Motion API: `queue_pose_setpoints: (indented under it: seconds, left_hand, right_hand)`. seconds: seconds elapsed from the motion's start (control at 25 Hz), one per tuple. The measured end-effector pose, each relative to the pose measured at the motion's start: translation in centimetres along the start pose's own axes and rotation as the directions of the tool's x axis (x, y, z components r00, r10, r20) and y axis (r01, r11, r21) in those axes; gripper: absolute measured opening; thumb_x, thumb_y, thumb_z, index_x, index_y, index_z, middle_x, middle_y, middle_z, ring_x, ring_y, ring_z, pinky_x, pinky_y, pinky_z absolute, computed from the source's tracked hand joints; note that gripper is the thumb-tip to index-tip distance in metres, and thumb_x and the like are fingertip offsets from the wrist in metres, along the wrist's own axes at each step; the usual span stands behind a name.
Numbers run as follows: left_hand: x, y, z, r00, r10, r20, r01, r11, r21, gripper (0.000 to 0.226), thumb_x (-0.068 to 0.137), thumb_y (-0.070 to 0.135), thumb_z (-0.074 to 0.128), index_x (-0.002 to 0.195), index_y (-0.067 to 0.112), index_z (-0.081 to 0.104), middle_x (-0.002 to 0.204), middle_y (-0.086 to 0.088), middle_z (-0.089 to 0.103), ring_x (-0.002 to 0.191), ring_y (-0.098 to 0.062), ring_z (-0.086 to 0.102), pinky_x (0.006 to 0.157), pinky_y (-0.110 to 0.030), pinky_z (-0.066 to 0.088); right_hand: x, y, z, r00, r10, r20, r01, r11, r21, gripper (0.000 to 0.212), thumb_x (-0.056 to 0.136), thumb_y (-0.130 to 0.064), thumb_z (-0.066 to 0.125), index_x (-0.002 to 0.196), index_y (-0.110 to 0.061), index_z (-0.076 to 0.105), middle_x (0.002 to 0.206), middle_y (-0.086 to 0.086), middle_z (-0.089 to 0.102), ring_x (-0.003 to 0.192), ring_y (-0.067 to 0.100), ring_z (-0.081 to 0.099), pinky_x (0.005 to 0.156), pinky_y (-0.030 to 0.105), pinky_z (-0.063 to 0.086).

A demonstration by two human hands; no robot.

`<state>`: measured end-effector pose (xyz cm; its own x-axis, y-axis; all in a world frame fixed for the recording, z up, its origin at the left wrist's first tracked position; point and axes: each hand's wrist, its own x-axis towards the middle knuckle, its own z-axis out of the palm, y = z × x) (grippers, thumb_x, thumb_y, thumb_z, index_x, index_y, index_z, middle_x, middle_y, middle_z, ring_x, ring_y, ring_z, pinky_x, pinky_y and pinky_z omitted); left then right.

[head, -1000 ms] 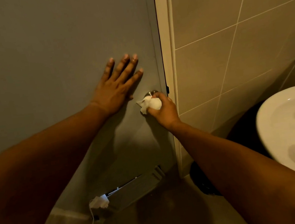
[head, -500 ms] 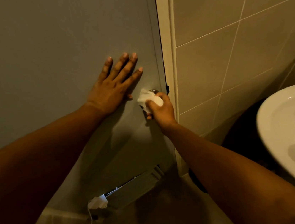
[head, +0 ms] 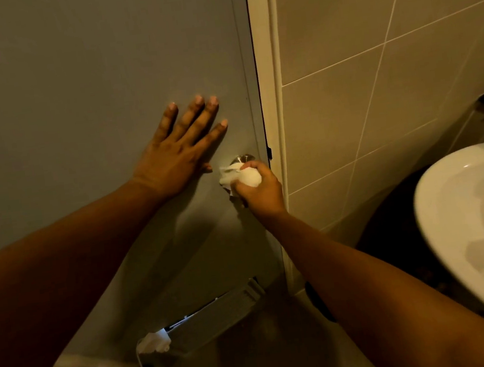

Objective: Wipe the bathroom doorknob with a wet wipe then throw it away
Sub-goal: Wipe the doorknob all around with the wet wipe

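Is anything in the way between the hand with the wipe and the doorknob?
Nothing visible. The right hand presses the wet wipe straight against the doorknob. The left hand lies flat on the door, beside the knob, not in front.

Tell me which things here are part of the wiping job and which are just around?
Part of the job:
right hand
wet wipe
doorknob
left hand, flat on the door

Just around:
sink
white plug and cable
wall tiles
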<state>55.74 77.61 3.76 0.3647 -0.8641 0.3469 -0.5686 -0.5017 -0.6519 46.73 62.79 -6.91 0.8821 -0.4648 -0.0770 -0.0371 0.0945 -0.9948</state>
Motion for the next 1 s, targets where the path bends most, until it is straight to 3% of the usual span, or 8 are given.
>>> queue_pose_setpoints:
  seconds: [0.08,0.2,0.32,0.44,0.52,0.64,0.8,1.0]
  left_hand:
    - [-0.1,0.1,0.1,1.0,0.003,-0.014,-0.003,1.0,0.005,0.089,0.087,0.049,0.056,0.155,0.023,0.006,0.16,-0.009,-0.009,0.148,-0.03,-0.01,0.117,-0.046,-0.016]
    - [-0.2,0.6,0.5,0.998,-0.016,-0.054,0.017,0.999,0.028,0.083,0.089,0.05,0.052,0.155,0.021,0.011,0.161,-0.01,-0.003,0.149,-0.03,-0.004,0.118,-0.047,-0.013]
    - [-0.2,1.0,1.2,0.997,-0.022,-0.08,0.027,0.998,0.055,0.078,0.092,0.047,0.047,0.155,0.018,0.014,0.162,-0.012,0.001,0.149,-0.03,-0.001,0.118,-0.048,-0.013]
    - [-0.1,1.0,1.7,0.994,-0.012,-0.113,0.021,0.997,0.075,0.075,0.093,0.047,0.044,0.155,0.017,0.015,0.162,-0.013,0.004,0.149,-0.031,0.001,0.118,-0.049,-0.013]
    - [0.0,1.0,1.8,0.993,-0.008,-0.118,0.018,0.997,0.079,0.075,0.093,0.046,0.043,0.155,0.017,0.014,0.163,-0.014,0.007,0.15,-0.032,0.001,0.118,-0.05,-0.011]
    - [0.0,1.0,1.9,0.994,0.002,-0.107,0.005,0.998,0.063,0.076,0.093,0.046,0.042,0.155,0.016,0.01,0.163,-0.015,0.006,0.15,-0.033,-0.001,0.118,-0.052,-0.01]
    - [-0.1,0.9,1.8,0.992,0.01,-0.126,-0.002,0.998,0.06,0.077,0.092,0.045,0.043,0.155,0.015,0.01,0.163,-0.015,0.004,0.15,-0.033,-0.002,0.118,-0.05,-0.013]
    - [-0.1,0.9,2.1,0.988,0.015,-0.151,-0.008,0.999,0.046,0.075,0.092,0.044,0.041,0.155,0.015,0.012,0.163,-0.016,0.006,0.151,-0.034,0.004,0.118,-0.049,-0.014]
  right_hand:
    - [0.0,-0.4,0.6,0.985,0.173,0.009,-0.168,0.942,0.291,0.033,0.084,-0.017,0.071,0.113,-0.024,0.057,0.096,0.001,0.064,0.081,0.029,0.07,0.066,0.046,0.06]
    - [0.3,-0.1,1.3,0.955,0.293,0.039,-0.264,0.789,0.555,0.027,0.086,-0.015,0.066,0.11,-0.023,0.059,0.091,0.009,0.067,0.066,0.022,0.061,0.054,0.03,0.05]
    - [1.2,0.6,2.1,0.943,0.321,0.089,-0.295,0.679,0.673,0.042,0.082,-0.018,0.067,0.123,-0.015,0.058,0.093,0.014,0.065,0.053,0.012,0.056,0.047,0.023,0.046]
    - [1.3,0.7,2.0,0.95,0.29,0.112,-0.286,0.675,0.68,0.046,0.081,-0.02,0.068,0.125,-0.015,0.055,0.094,0.015,0.064,0.054,0.012,0.056,0.047,0.024,0.046]
    - [0.8,0.3,1.2,0.964,0.256,0.078,-0.253,0.778,0.576,0.037,0.086,-0.019,0.067,0.12,-0.019,0.054,0.096,0.009,0.065,0.062,0.015,0.06,0.053,0.029,0.05]
    - [0.6,0.1,0.4,0.995,0.098,-0.019,-0.095,0.988,0.119,0.039,0.083,-0.024,0.072,0.115,-0.031,0.05,0.107,0.001,0.059,0.088,0.021,0.065,0.068,0.041,0.061]
    - [0.4,1.1,-0.2,0.978,-0.208,0.032,0.204,0.899,-0.387,0.047,0.081,-0.031,0.075,0.121,-0.031,0.05,0.125,0.001,0.054,0.112,0.023,0.055,0.088,0.04,0.056]
    - [0.4,1.3,-0.3,0.975,-0.219,0.028,0.211,0.889,-0.406,0.05,0.08,-0.031,0.076,0.124,-0.031,0.051,0.129,0.004,0.054,0.115,0.025,0.056,0.092,0.042,0.055]
